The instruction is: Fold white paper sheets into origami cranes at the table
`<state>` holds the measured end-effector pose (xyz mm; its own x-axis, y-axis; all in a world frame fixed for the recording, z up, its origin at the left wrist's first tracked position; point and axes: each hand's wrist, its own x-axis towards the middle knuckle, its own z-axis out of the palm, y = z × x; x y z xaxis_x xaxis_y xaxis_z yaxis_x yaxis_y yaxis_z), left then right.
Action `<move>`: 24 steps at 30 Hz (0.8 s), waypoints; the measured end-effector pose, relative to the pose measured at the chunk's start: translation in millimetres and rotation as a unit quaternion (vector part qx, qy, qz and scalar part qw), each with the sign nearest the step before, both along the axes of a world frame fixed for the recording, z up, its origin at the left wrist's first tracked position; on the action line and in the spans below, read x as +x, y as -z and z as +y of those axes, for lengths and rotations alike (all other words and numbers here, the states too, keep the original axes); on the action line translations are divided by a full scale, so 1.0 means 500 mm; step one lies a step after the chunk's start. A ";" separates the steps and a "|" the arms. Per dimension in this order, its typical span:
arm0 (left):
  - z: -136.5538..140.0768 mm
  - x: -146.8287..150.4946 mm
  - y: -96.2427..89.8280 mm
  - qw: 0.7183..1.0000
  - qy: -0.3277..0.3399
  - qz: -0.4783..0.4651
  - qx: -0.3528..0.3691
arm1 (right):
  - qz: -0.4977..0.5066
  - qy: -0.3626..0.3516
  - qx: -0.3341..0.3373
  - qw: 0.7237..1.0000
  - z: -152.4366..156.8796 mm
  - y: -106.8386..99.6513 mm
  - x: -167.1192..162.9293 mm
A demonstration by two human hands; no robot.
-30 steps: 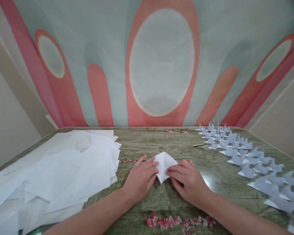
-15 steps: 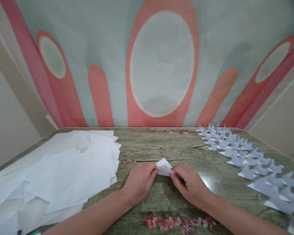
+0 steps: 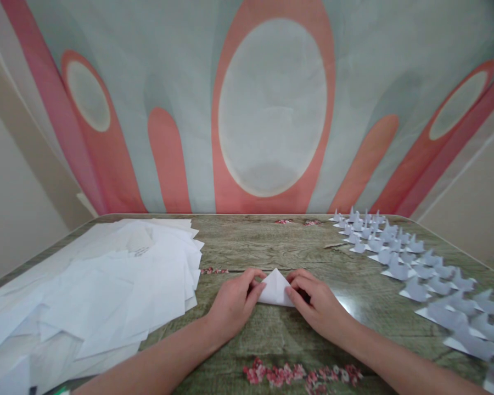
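A small folded piece of white paper [image 3: 276, 289] lies at the middle of the table, shaped like a triangle with its point away from me and a crease down its centre. My left hand [image 3: 237, 300] pinches its left corner between thumb and fingers. On the opposite side, my right hand [image 3: 318, 302] has its thumb on the paper's right edge, with the fingers curled behind it. Both hands are closed on the paper, and its outer corners are partly hidden by the fingertips.
Loose white paper sheets [image 3: 107, 285] are heaped on the left of the wood-patterned table [image 3: 267, 247]. Several rows of folded white paper figures [image 3: 397, 267] stand along the right side. Behind the table rises a wall with a pink and grey-green pattern [image 3: 271, 109].
The front of the paper now shows a smooth triangle, where a raised flap was seen before. My fingers have shifted slightly along its two sides.
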<state>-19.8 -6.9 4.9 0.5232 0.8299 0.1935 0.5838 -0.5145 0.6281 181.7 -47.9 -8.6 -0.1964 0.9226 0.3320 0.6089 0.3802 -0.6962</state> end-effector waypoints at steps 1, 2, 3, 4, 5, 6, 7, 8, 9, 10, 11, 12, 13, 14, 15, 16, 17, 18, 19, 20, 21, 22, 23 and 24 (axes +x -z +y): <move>0.002 0.000 0.002 1.000 -0.003 -0.006 0.000 | -0.001 0.000 -0.001 1.000 0.002 0.000 0.001; 0.003 0.000 0.004 1.000 -0.006 -0.014 0.000 | -0.003 -0.001 -0.002 1.000 0.004 0.001 0.002; 0.004 -0.001 0.005 1.000 -0.009 -0.025 0.000 | -0.005 -0.002 -0.004 1.000 0.006 0.000 0.002; 0.004 -0.001 0.006 0.999 -0.010 -0.035 0.002 | -0.008 -0.002 -0.007 1.000 0.008 0.000 0.003; 0.004 -0.001 0.006 0.999 -0.009 -0.041 0.006 | -0.011 0.000 -0.010 1.000 0.010 -0.001 0.004; 0.003 -0.001 0.005 0.999 -0.004 -0.043 0.013 | -0.015 0.003 -0.014 1.000 0.012 -0.001 0.005; 0.001 0.000 0.002 0.999 0.004 -0.040 0.024 | -0.019 0.008 -0.019 1.000 0.014 -0.002 0.005; -0.001 0.000 0.000 0.999 0.013 -0.031 0.036 | -0.021 0.011 -0.022 0.999 0.015 -0.003 0.005; -0.004 0.000 -0.003 0.998 0.023 -0.017 0.049 | -0.023 0.014 -0.024 0.999 0.017 -0.003 0.005; -0.008 0.000 -0.006 0.998 0.034 -0.001 0.060 | -0.023 0.015 -0.025 0.999 0.019 -0.004 0.005; -0.011 0.001 -0.009 0.996 0.045 0.018 0.069 | -0.024 0.015 -0.025 0.999 0.021 -0.004 0.005; -0.014 0.001 -0.011 0.995 0.056 0.036 0.078 | -0.024 0.014 -0.025 0.999 0.022 -0.004 0.004; -0.017 0.001 -0.012 0.992 0.068 0.055 0.087 | -0.025 0.014 -0.024 0.999 0.024 -0.005 0.003; -0.019 0.002 -0.012 0.989 0.079 0.072 0.099 | -0.027 0.015 -0.024 0.999 0.025 -0.005 0.003; -0.020 0.002 -0.011 0.986 0.089 0.085 0.113 | -0.030 0.016 -0.024 0.999 0.026 -0.006 0.002; -0.021 0.002 -0.009 0.983 0.096 0.096 0.127 | -0.032 0.016 -0.023 0.999 0.026 -0.006 0.001; -0.021 0.002 -0.007 0.980 0.101 0.104 0.139 | -0.035 0.016 -0.022 0.999 0.026 -0.006 0.001; -0.020 0.002 -0.004 0.977 0.105 0.110 0.146 | -0.036 0.015 -0.020 0.999 0.026 -0.006 0.000; -0.019 0.002 -0.001 0.976 0.108 0.114 0.150 | -0.037 0.015 -0.019 0.999 0.026 -0.005 0.000; -0.018 0.001 0.001 0.976 0.109 0.116 0.151 | -0.038 0.015 -0.017 0.999 0.027 -0.003 0.000; -0.018 0.001 0.003 0.975 0.110 0.118 0.150 | -0.038 0.017 -0.016 0.999 0.027 -0.002 0.000; -0.017 0.001 0.004 0.976 0.110 0.118 0.149 | -0.037 0.017 -0.013 0.999 0.027 0.000 0.000; -0.016 0.001 0.004 0.976 0.112 0.117 0.147 | -0.036 0.019 -0.011 0.999 0.027 0.002 0.000; -0.016 0.001 0.004 0.976 0.112 0.116 0.145 | -0.035 0.019 -0.008 0.999 0.027 0.004 0.000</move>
